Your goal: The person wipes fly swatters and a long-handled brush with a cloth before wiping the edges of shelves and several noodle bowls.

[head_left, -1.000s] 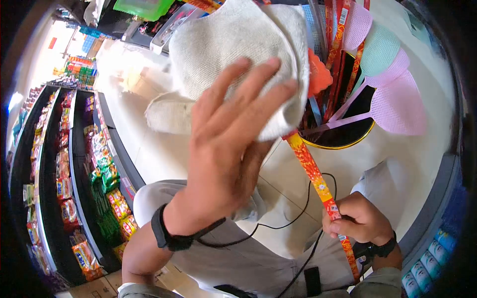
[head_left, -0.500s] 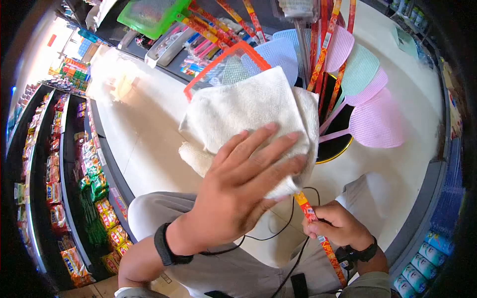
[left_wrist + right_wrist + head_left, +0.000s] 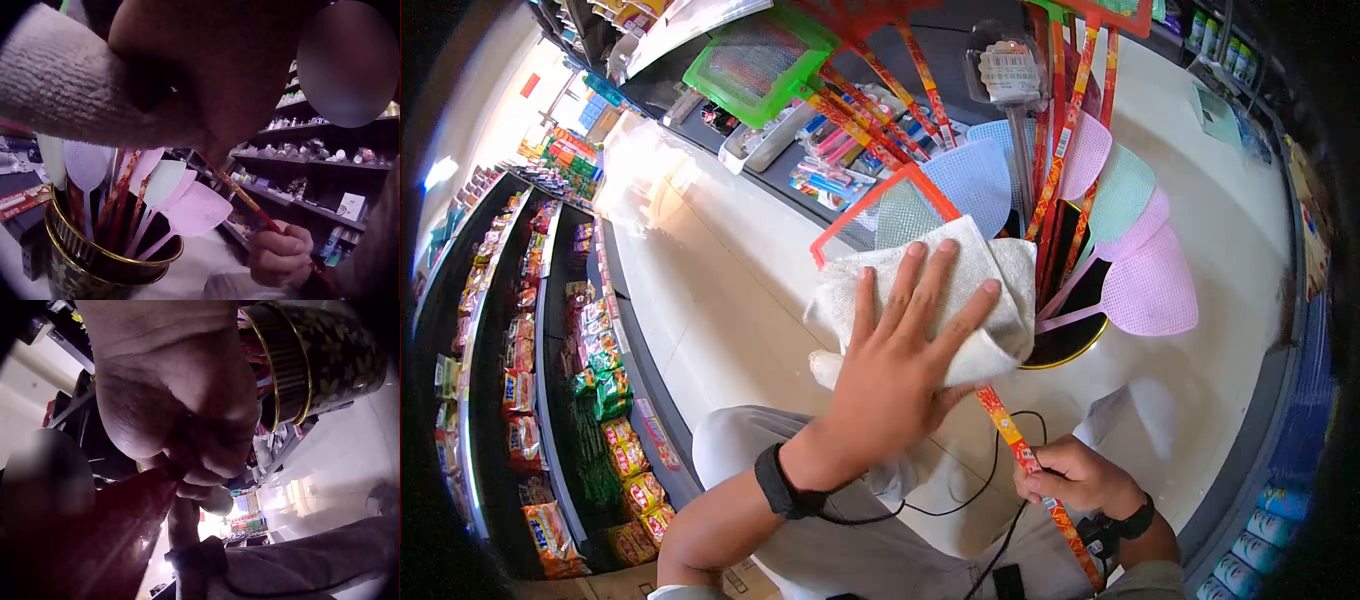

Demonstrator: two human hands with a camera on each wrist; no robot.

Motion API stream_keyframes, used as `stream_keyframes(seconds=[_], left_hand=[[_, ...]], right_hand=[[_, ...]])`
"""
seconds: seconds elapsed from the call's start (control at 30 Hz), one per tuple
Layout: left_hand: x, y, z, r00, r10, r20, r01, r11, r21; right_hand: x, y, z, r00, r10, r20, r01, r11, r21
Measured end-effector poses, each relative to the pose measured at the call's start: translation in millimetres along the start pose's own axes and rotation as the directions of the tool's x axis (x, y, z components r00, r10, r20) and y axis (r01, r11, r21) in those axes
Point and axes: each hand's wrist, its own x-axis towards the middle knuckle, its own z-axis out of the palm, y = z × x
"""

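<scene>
My right hand [image 3: 1085,475] grips the patterned red-and-yellow handle [image 3: 1065,525] of a fly swatter, its fingers curled round the shaft in the left wrist view too. The swatter's orange-red mesh head [image 3: 930,190] shows beyond a white cloth [image 3: 840,290], which covers its lower part. On top of the cloth lies my left hand [image 3: 900,360], fingers straight and spread. The right wrist view shows the right fist [image 3: 181,406] up close, with the dark red shaft [image 3: 112,531] coming out of it.
A black bin with gold rims [image 3: 112,253] holds several pink, green and blue swatters [image 3: 1150,285]. Behind it, more patterned handles and a green mesh swatter [image 3: 765,60] lie on a dark shelf. Packet-filled shelves [image 3: 530,400] stand at left. A black cable [image 3: 960,512] crosses my lap.
The cloth, left hand and swatter have come lower toward my lap, and the swatter's orange-red head now shows above the cloth. The head view has also shifted, showing more of the back shelf.
</scene>
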Motion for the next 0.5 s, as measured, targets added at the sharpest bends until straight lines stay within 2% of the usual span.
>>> stream_keyframes(seconds=[0.1,0.2,0.23,0.27,0.33,0.37,0.43,0.5], left_hand=[[10,-15,6,0.998,-0.026,-0.061,0.022,0.997,-0.078],[16,-38,18,0.975,-0.061,-0.216,0.034,0.991,-0.129],[17,-46,20,0.955,-0.097,-0.280,0.063,0.990,-0.126],[19,-56,18,0.946,-0.155,-0.283,0.127,0.985,-0.116],[17,-70,14,0.900,-0.276,-0.338,0.220,0.956,-0.194],[17,-73,10,0.879,-0.346,-0.327,0.273,0.929,-0.249],[20,-70,1,0.828,-0.476,-0.295,0.366,0.859,-0.359],[20,-53,-6,0.803,-0.523,-0.285,0.358,0.806,-0.471]], right_hand=[[0,2,1,0.999,0.009,-0.031,-0.010,0.999,-0.034],[-2,3,3,0.999,0.029,-0.016,-0.030,0.998,-0.059],[-3,3,3,0.999,0.036,-0.004,-0.036,0.997,-0.071],[-4,3,5,0.999,0.040,-0.016,-0.041,0.998,-0.049],[-6,-1,12,0.998,0.052,-0.039,-0.052,0.999,-0.005],[-10,-6,12,0.996,0.074,-0.050,-0.077,0.995,-0.059],[-24,-10,18,0.984,0.119,-0.132,-0.124,0.992,-0.035],[-41,-13,19,0.968,0.105,-0.230,-0.125,0.989,-0.075]])
